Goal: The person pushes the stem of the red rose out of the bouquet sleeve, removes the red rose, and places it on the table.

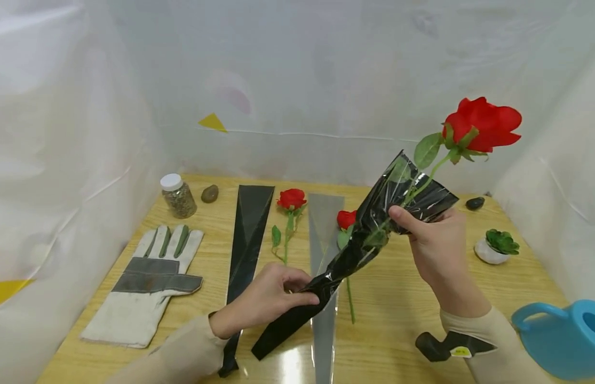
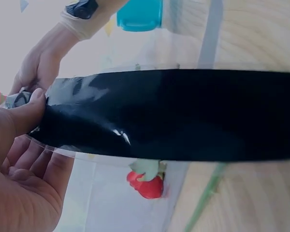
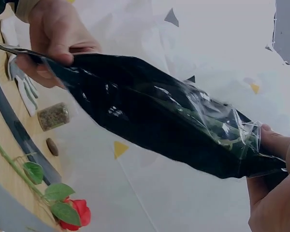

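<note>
While both hands grasp it, the glossy black-and-clear plastic cone sleeve (image 1: 374, 229) tilts, seemingly creased, around the red artificial rose (image 1: 482, 125): left hand (image 1: 266, 298) low, right hand (image 1: 434, 245) high.

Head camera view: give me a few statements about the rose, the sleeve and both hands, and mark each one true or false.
1. The right hand holds the wide mouth of the black plastic sleeve. True.
2. The red rose is buried fully inside the sleeve. False: its bloom stands clear above the opening.
3. The left hand grips the sleeve's narrow lower part. True.
4. The work glove is on the left hand. False: it lies flat on the wooden table.
5. The blue watering can lies beside the glove. False: it is at the table's right edge.
</note>
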`<state>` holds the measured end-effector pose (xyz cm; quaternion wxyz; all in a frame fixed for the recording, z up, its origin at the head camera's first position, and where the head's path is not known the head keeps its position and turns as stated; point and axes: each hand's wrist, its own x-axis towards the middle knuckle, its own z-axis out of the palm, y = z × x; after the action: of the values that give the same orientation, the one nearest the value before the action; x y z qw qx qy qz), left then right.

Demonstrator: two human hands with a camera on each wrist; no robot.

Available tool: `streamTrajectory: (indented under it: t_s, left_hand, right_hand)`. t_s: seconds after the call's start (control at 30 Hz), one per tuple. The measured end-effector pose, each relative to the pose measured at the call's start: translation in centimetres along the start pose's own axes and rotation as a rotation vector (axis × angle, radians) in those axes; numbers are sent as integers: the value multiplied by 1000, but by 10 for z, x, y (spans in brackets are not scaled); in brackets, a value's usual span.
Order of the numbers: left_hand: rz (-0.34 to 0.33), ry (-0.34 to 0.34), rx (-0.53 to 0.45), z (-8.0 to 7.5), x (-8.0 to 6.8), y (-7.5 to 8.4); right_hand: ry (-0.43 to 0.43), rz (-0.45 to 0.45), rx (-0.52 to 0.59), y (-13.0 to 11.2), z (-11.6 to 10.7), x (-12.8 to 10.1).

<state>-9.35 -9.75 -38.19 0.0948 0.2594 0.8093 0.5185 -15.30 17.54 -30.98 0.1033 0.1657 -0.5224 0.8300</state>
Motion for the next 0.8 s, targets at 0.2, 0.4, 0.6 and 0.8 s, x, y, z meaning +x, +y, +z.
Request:
streamTrajectory:
  t_s: [0.2,0.4,0.6,0.8]
  left_hand:
    - [38,23,69,-2,-4,-5]
    - [46,36,12,-2,-5,-6]
    - [40,64,-56,4,-3,-5]
    - [-27,99,-96,7,-1,-1]
  right_hand:
    - [44,-54,59,-7,-5,7]
    - [48,6,140,-8,-5,7]
    - [-35,133,113,-3,2,1]
    - [0,87,109,0,8,-4]
